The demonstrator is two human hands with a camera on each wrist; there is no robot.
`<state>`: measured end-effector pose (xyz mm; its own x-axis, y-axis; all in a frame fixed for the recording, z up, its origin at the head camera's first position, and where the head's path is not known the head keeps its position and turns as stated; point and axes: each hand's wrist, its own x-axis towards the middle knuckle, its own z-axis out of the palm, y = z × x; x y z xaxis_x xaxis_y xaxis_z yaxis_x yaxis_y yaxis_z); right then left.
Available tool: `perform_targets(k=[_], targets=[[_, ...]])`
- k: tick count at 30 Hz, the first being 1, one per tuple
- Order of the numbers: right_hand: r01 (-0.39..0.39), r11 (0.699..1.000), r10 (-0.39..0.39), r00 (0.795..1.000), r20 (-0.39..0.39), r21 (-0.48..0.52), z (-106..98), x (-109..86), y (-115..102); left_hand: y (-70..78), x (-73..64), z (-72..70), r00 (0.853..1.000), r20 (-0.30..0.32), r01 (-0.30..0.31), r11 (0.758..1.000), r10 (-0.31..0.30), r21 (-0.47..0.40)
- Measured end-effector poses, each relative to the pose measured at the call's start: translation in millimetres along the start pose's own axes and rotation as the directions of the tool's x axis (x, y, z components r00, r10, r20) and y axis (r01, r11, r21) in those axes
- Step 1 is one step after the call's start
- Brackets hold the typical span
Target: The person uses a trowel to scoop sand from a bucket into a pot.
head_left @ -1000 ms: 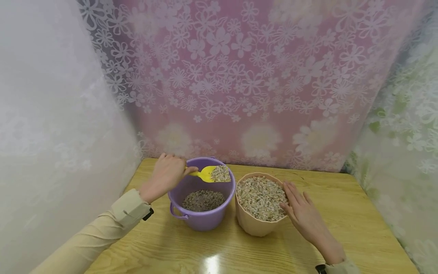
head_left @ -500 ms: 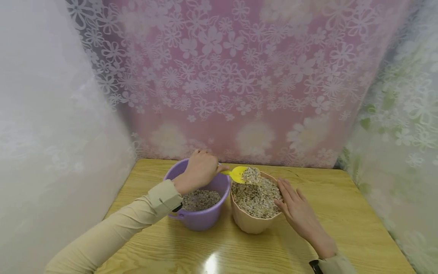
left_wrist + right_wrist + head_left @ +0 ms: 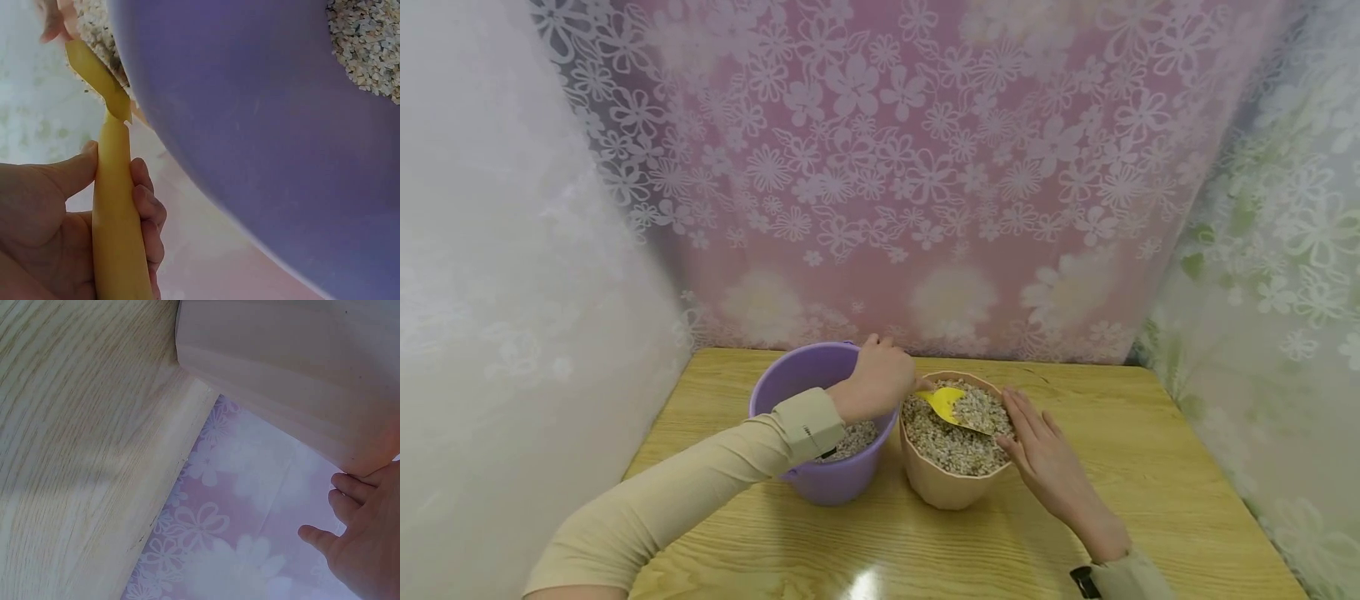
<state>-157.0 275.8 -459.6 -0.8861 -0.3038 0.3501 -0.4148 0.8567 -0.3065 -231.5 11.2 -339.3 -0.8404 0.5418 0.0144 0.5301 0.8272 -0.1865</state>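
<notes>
My left hand (image 3: 880, 379) grips the handle of a yellow shovel (image 3: 115, 219), with thumb and fingers wrapped round it in the left wrist view. The shovel's blade (image 3: 943, 402) is low over the pale gravel (image 3: 947, 450) in a peach faceted flowerpot (image 3: 943, 490). Pale gravel lies on the blade, and whether its edge touches the gravel below is hard to tell. My right hand (image 3: 1048, 462) rests its fairly straight fingers against the pot's right rim and side. A purple bucket (image 3: 835, 487) with gravel in its bottom stands left of the pot, under my left forearm.
Both containers stand on a wood-grain table (image 3: 895, 542). A pink flowered curtain (image 3: 865, 208) hangs behind the table's back edge, and pale sheets hang at both sides. The bucket's rim rises close beside the pot.
My left hand has carried the loaded shovel rightward from above the bucket to over the pot, then lowered and tilted it. My right hand has stayed at the pot's side.
</notes>
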Motion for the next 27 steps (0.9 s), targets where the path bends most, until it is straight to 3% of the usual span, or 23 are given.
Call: perform_targets(k=[6,15,27], targets=[[-0.007,1.0,0.007,1.0,0.006,0.014,0,-0.1,-1,7.9,1.3,-2.2,1.0,0.005,-0.029,0.999,0.029,0.037],[-0.01,1.0,0.01,1.0,-0.006,0.027,0,-1.2,1,17.3,0.7,-17.4,0.998,0.047,-0.056,0.993,0.052,0.1],[-0.001,1.0,0.001,1.0,-0.015,0.025,2,-1.3,2,14.6,-11.5,-23.8,0.986,-0.074,-0.133,0.968,0.152,0.215]])
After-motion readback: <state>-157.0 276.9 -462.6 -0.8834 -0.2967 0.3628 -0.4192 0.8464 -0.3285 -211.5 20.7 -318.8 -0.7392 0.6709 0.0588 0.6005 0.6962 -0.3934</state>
